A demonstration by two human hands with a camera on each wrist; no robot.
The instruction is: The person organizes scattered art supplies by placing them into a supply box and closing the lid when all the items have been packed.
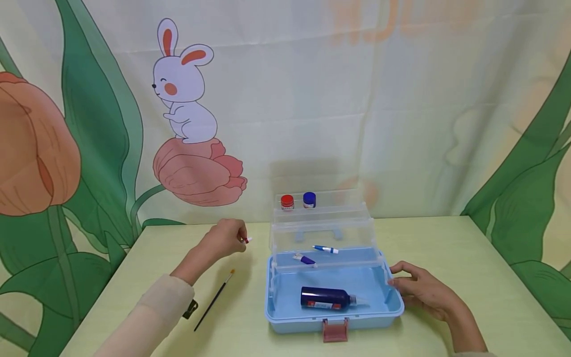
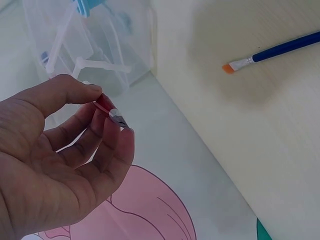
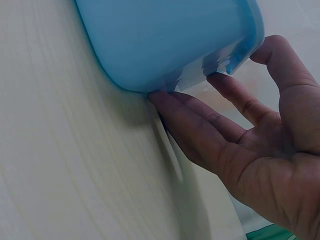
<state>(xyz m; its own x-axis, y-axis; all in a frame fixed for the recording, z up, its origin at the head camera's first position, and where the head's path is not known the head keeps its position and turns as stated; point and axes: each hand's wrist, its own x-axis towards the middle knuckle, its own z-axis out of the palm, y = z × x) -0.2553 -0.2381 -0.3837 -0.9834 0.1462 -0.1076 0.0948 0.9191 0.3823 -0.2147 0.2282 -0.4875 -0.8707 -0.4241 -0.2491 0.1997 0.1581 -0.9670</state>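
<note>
My left hand (image 1: 225,237) is raised over the table, left of a light-blue storage box (image 1: 285,322). Between thumb and fingertips it pinches a small red paint tube (image 2: 106,104) with a silvery end, partly hidden by the thumb. At the box's right side my right hand (image 1: 421,290) holds the rim and wall, its fingers (image 3: 200,122) lying against the blue side. Inside the box lies a dark bottle (image 1: 324,298) with a clear nozzle. A purple-and-white tube (image 1: 305,259) and a blue-and-white tube (image 1: 325,249) lie towards the back.
The box's clear lid (image 1: 321,213) stands raised at the back. A red-capped jar (image 1: 287,202) and a blue-capped jar (image 1: 309,200) are at its top. A paintbrush (image 1: 214,300) lies left of the box, near a black clip-like object (image 1: 190,309) beside my left sleeve. A printed curtain hangs behind.
</note>
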